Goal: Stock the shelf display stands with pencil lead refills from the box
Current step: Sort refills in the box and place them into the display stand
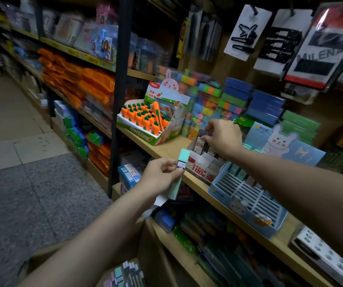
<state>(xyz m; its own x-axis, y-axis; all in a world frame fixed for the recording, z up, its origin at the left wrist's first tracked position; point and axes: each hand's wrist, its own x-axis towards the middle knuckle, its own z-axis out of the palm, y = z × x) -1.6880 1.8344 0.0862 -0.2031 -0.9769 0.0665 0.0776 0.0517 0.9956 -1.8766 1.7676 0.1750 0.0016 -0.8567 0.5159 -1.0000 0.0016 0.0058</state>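
The refill case (178,172) in my left grip (160,176) is mint green, with a white label printed in black. The refill case (202,139) pinched in my right grip (222,136) is dark, almost black, with a white label. The stand (202,167) under it is white with red lettering. Next to it, the slotted stand (247,197) is pale blue with a white grille and a white rabbit on its backing card. The carrot erasers (143,117) are orange with green tops, in a green and white tray. The shelf (166,149) is light wood. The box (125,274) below holds mint, lilac and dark cases. The floor (21,183) is speckled grey and beige.
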